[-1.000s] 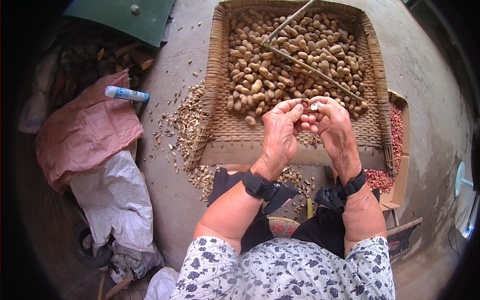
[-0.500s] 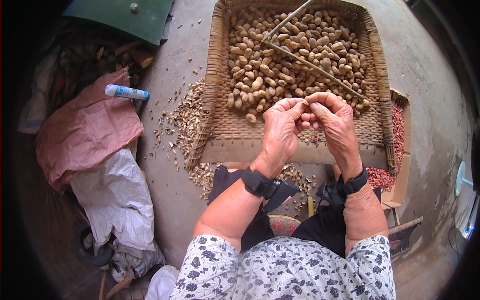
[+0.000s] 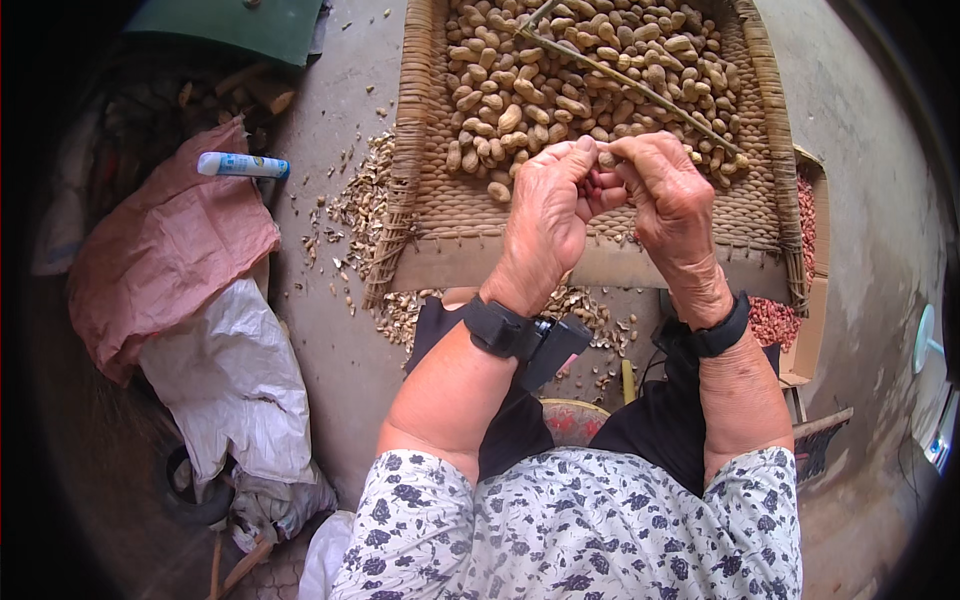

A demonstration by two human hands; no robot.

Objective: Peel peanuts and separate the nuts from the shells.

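My left hand (image 3: 545,205) and my right hand (image 3: 670,205) meet over the woven tray (image 3: 420,140), pinching a small peanut (image 3: 605,160) between thumbs and fingers. Reddish bits, probably kernels, show among the curled fingers, partly hidden. Beyond my hands, unshelled peanuts (image 3: 540,80) lie heaped in the tray, crossed by a thin forked stick (image 3: 640,85). Black straps circle both wrists.
A cardboard box of pink kernels (image 3: 770,325) sits right of the tray. Broken shells (image 3: 360,210) litter the concrete at left and below. Crumpled pink (image 3: 170,255) and white sacks (image 3: 225,380), a spray can (image 3: 243,166) and a green panel (image 3: 220,35) are at left.
My hands are higher in the picture, and the tray and surroundings have shifted upward too. My right hand has turned, its knuckles now more raised over the pinched peanut.
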